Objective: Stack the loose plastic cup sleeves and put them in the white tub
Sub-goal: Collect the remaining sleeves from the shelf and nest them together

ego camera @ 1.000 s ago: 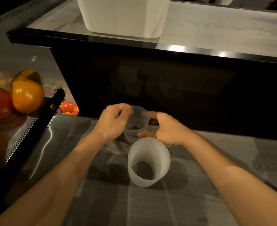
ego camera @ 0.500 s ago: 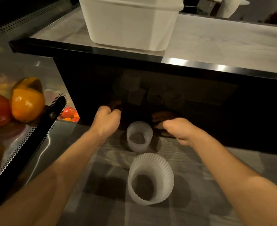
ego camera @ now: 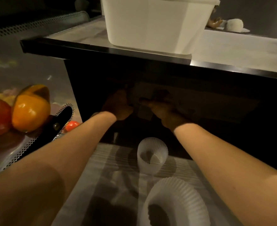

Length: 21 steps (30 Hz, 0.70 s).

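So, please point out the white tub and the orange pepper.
white tub (ego camera: 152, 25): head view, on its front wall.
orange pepper (ego camera: 29, 110): head view, on its glossy side.

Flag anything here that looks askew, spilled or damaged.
Nothing is spilled or broken. The nearer cup sleeve lies tipped on its side on the lower counter, while the small sleeve behind it stands upright. Both hands reach into the dark recess under the white tub; what they touch is too dim to tell.
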Tool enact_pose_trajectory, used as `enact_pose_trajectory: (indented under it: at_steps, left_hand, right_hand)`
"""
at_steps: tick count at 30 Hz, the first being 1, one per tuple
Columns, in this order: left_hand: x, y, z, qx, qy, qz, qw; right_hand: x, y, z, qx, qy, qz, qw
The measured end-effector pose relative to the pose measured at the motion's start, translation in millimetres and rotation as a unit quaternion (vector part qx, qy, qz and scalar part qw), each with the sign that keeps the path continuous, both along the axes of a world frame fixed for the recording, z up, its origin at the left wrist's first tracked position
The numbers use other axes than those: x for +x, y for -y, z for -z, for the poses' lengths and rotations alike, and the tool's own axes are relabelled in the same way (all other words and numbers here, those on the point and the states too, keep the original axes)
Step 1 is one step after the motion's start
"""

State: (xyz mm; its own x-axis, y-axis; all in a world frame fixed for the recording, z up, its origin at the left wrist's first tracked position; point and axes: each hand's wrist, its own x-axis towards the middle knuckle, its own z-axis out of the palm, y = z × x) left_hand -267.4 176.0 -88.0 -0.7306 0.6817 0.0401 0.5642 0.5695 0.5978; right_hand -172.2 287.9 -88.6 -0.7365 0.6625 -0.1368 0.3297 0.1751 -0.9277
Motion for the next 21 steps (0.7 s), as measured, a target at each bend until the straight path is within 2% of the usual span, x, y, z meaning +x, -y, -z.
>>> enact_pose_trajectory:
  at_steps: [2, 8, 16, 18, 21]
  left_hand:
    - [-6.8, -4.6, 3.9, -0.015, -0.011, 0.010, 1.000]
    - [-14.3, -12.2, 17.5, -0.001, -0.004, -0.007, 1.000]
    - [-15.7, -13.4, 13.6, 0.033, 0.019, 0.006, 0.999]
    - [-19.5, -9.6, 12.1, 0.051, -0.004, -0.011, 0.999]
    - [-22.6, -0.8, 7.8, 0.064, -0.050, -0.006, 0.997]
  right_hand:
    - [-6.8, -1.6, 1.4, 0.003, 0.046, -0.021, 0.999]
    - [-15.4, -10.7, 8.5, 0.060, 0.033, 0.007, 0.998]
    - [2.6, -19.1, -11.2, 0.021, -0.073, 0.066, 0.995]
    - [13.0, -26.4, -20.1, 0.074, -0.062, 0.080, 0.992]
    - [27.0, -32.7, -24.2, 0.209, 0.024, 0.009, 0.977]
